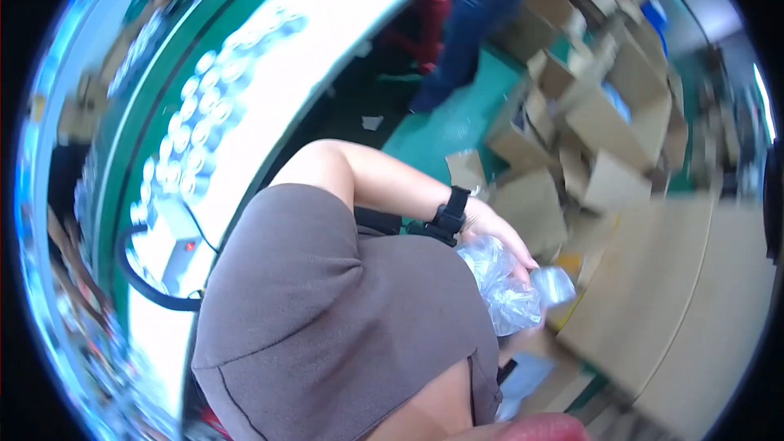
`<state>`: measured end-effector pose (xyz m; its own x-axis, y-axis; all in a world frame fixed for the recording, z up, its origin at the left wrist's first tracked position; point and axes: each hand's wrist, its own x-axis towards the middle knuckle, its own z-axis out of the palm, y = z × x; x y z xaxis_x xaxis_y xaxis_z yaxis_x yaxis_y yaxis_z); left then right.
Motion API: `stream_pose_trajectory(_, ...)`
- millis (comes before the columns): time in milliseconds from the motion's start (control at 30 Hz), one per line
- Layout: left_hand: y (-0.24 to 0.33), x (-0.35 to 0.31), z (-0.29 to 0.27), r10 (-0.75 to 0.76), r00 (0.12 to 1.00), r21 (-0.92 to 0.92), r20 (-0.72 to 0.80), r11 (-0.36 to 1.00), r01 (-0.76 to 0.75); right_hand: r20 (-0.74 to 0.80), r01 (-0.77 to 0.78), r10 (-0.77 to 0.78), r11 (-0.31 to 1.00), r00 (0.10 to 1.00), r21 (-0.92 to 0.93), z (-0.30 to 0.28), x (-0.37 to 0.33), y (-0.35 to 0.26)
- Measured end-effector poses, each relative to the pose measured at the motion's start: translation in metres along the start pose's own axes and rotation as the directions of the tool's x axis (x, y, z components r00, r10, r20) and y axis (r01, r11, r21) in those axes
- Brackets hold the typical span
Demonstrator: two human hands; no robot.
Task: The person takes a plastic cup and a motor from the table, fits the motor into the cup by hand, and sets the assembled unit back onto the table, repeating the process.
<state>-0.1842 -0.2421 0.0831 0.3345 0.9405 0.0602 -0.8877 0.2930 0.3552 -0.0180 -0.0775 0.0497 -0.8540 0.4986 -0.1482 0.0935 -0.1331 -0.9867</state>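
Note:
My left hand point(500, 233), with a black strap and small device on its wrist, reaches across to the right side of my body. Its fingers curve over a bundle of crinkled clear plastic point(514, 306), closed on it. A small clear, box-like plastic piece point(554, 286) sticks out beyond the fingertips. Below the bundle a blurred bit of my right hand point(529, 337) shows against the plastic; its fingers are hidden. My brown sleeves and shirt cover the middle of the view.
Along the left runs a bright white bench point(327, 0) with rows of small silvery-white round items point(196, 114) and a grey box point(175, 237) with a black tube. Open cardboard boxes point(621, 122) crowd the right. A large closed carton point(653, 294) stands near my hands. A person's legs point(469, 24) are beyond.

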Motion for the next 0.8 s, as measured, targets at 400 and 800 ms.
stream_pose_trajectory(400,0.022,-0.312,0.0,0.844,0.36,0.503,-0.397,0.529,-0.684,0.947,0.54,-0.044,0.829,0.318,-0.143,0.5,0.25,-0.007)
stream_pose_trajectory(800,0.065,-0.373,-0.015,0.853,-0.408,0.53,-0.326,-0.193,-0.826,0.964,0.826,0.26,0.532,0.05,-0.186,0.739,0.368,0.052)
